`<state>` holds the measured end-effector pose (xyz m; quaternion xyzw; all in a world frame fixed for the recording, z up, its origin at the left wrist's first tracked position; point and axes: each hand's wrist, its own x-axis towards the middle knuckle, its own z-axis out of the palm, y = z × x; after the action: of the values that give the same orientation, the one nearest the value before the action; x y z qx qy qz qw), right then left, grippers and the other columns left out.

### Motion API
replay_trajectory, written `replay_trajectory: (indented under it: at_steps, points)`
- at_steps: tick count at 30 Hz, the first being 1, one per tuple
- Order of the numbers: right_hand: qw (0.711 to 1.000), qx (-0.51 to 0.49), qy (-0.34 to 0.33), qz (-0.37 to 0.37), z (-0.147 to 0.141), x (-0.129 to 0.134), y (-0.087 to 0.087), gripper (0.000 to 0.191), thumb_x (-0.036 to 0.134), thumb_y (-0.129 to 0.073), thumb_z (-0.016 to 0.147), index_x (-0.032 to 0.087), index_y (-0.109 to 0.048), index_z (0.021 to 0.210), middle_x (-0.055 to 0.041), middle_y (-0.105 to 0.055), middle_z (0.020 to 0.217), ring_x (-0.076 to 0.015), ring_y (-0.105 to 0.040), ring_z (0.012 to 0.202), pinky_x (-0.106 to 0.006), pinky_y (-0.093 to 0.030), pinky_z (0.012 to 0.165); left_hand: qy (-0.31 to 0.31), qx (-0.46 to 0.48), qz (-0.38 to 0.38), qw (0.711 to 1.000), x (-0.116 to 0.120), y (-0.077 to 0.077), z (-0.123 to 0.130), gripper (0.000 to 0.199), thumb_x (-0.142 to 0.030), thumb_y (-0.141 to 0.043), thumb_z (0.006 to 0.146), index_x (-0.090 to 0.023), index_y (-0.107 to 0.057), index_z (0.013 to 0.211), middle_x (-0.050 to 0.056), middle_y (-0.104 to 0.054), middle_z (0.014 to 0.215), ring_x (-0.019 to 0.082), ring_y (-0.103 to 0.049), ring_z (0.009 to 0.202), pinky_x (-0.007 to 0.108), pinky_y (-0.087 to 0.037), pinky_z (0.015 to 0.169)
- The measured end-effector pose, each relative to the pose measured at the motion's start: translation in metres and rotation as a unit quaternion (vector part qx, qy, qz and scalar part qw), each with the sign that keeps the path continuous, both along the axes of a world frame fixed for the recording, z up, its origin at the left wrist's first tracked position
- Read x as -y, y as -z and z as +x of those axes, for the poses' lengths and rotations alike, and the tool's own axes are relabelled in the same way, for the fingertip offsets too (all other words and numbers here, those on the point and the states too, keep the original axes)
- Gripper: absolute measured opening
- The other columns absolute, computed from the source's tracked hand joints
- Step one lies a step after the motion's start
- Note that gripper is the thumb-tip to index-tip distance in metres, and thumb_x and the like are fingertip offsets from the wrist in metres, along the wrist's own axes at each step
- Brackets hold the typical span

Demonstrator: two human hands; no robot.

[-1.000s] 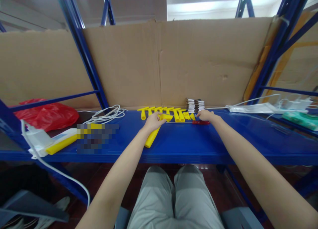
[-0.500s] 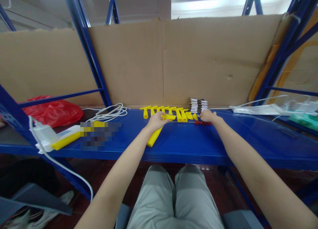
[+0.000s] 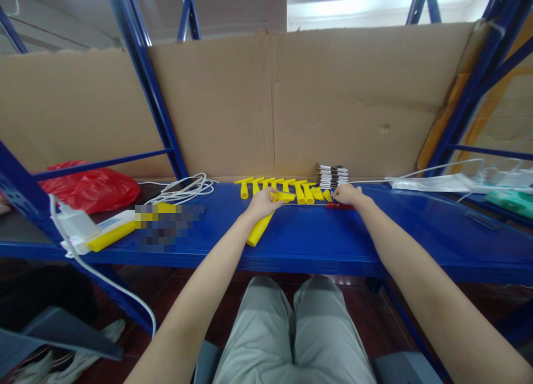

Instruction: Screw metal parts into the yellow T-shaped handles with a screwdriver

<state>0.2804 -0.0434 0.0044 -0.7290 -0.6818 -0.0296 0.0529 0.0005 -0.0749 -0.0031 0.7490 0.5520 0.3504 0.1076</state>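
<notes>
My left hand [image 3: 263, 202] is closed around a yellow T-shaped scraper [image 3: 259, 231]; its handle slants toward the front edge of the blue shelf and its head shows past my fingers. My right hand [image 3: 348, 194] has its fingers pinched together by several small yellow wedge pieces [image 3: 317, 194]; whatever they hold is too small to make out. Just below that hand lies a screwdriver with a red handle [image 3: 338, 205], its thin shaft pointing left. Behind my left hand, several more yellow T-shaped scrapers [image 3: 300, 192] lie in a row.
Stacked white-and-dark small packs [image 3: 332, 176] stand against the cardboard wall [image 3: 333, 95]. A coiled white cable [image 3: 187, 188], a power strip [image 3: 112, 222] and a red plastic bag [image 3: 95, 187] lie left. A white flat packet [image 3: 433, 183] lies right. Blue posts [image 3: 160, 95] frame the shelf.
My right hand has shifted very slightly to the left, its fingers still pinched. The left hand and the scraper in it stay in place.
</notes>
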Motion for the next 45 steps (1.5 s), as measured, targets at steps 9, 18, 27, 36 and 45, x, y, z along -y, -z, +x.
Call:
replay_trajectory:
  at_steps: [9,18,27,36,45]
  points:
    - [0.998,-0.03,0.051,-0.019,0.006,-0.017,0.006,0.029,0.021,-0.06,0.074,0.017,-0.072,0.1,-0.0138,-0.07,0.106,-0.0287,-0.062,0.106,-0.043,-0.045,0.091,0.008,-0.004,-0.002,1.0,0.001,0.002,0.004,0.039,-0.031,-0.07,0.072,-0.014,-0.065,0.107,0.001,-0.061,0.071,0.017,-0.059,0.07,0.026,-0.042,0.066]
    - [0.996,-0.057,0.06,0.017,0.014,-0.019,0.008,0.022,0.028,-0.058,0.08,0.019,-0.073,0.093,-0.0125,-0.069,0.106,-0.0286,-0.059,0.109,-0.044,-0.045,0.092,0.015,-0.015,-0.02,1.0,0.003,0.0,0.005,0.045,-0.032,-0.071,0.071,-0.012,-0.064,0.111,0.0,-0.059,0.068,0.017,-0.058,0.069,0.026,-0.041,0.066]
    - [0.918,-0.296,-0.228,0.131,-0.032,0.005,0.002,0.017,0.029,-0.053,0.08,0.017,-0.065,0.084,-0.0075,-0.068,0.095,-0.0193,-0.06,0.088,-0.031,-0.048,0.082,0.112,0.023,-0.053,0.992,0.004,0.004,0.007,0.053,-0.022,-0.069,0.068,-0.013,-0.061,0.119,-0.002,-0.056,0.074,0.013,-0.053,0.066,0.025,-0.043,0.067]
    - [0.858,-0.39,-0.333,0.024,-0.056,0.022,0.01,0.013,0.031,-0.059,0.07,0.018,-0.057,0.068,-0.0005,-0.06,0.074,-0.0146,-0.053,0.071,-0.028,-0.043,0.071,0.233,0.071,-0.11,0.964,0.01,0.002,0.01,0.06,-0.017,-0.068,0.065,-0.014,-0.057,0.124,0.002,-0.058,0.093,0.01,-0.055,0.072,0.027,-0.047,0.075]
    - [0.865,-0.373,-0.336,0.01,-0.059,0.017,0.019,0.011,0.029,-0.058,0.071,0.018,-0.057,0.068,-0.0004,-0.059,0.073,-0.0145,-0.052,0.069,-0.028,-0.042,0.071,0.213,0.128,-0.182,0.951,0.01,0.007,0.012,0.055,-0.01,-0.054,0.076,-0.017,-0.046,0.13,0.004,-0.058,0.097,0.005,-0.055,0.05,0.023,-0.05,0.05]
